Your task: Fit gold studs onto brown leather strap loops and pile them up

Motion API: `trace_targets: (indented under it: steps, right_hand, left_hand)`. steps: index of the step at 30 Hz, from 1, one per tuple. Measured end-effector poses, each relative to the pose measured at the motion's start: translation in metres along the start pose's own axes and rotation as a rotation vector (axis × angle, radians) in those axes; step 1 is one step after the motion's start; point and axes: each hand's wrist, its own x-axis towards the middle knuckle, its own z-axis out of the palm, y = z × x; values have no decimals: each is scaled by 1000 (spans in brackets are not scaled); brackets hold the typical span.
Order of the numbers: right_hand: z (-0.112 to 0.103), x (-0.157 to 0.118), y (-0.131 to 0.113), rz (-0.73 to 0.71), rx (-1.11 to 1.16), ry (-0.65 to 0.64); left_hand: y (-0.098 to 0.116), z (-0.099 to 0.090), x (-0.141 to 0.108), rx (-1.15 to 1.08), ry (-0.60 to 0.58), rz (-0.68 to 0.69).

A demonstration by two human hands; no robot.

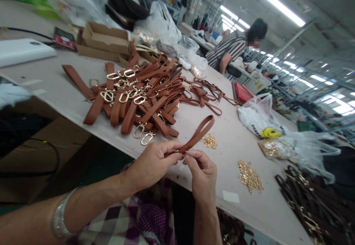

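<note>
A brown leather strap [197, 134] forms a loop that points up and to the right, above the table's front edge. My left hand [155, 163] pinches its lower end between thumb and fingers. Close beside it, my right hand [202, 169] grips the same end, fingertips nearly touching those of the left. Any small metal part between the fingertips is too small to make out. Behind the hands lies a large pile of brown straps [144, 97] with gold oval rings. A small heap of gold pieces [209, 141] sits just beyond the loop.
A larger heap of gold pieces [250, 177] and a white paper [230, 197] lie to the right, near dark straps [307, 200] and plastic bags [257, 115]. Cardboard boxes [105, 39] stand at the back left. A person in a striped shirt [226, 50] is farther back.
</note>
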Motion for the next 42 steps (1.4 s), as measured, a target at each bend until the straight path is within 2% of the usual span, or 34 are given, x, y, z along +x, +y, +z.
trace_targets:
  steps: [6,11,17,20,23,26,28,29,32,34,37,42]
  right_hand:
    - [1,-3,0,11,25,-30]
    - [5,-7,-1,23,86,43]
    - [5,-7,6,37,158,116]
    - [5,-7,8,43,204,115]
    - [-1,-7,10,52,128,120]
    - [-35,-5,15,-8,-198,155]
    - [-76,-4,21,-58,-568,227]
    - [-100,-4,24,-74,-824,269]
    - [-167,-6,32,-49,-1106,315]
    - [-197,-6,35,-40,-1221,275]
    - [-214,-5,38,-49,-1381,170]
    - [-215,3,36,-69,-1544,-1]
  left_hand:
    - [-3,0,-3,242,38,115]
    - [-13,-3,-5,471,56,194]
    - [-31,-7,-1,509,37,281]
    - [-33,-3,3,461,4,249]
    - [-32,7,5,279,-88,65]
    - [-29,16,9,15,-175,-176]
    - [-27,17,12,-79,-174,-291]
    - [-26,16,14,-106,-168,-335]
    - [-26,9,15,-186,-143,-430]
    - [-31,6,13,-263,-113,-460]
    - [-37,6,10,-417,-48,-519]
    - [-33,9,9,-565,16,-580]
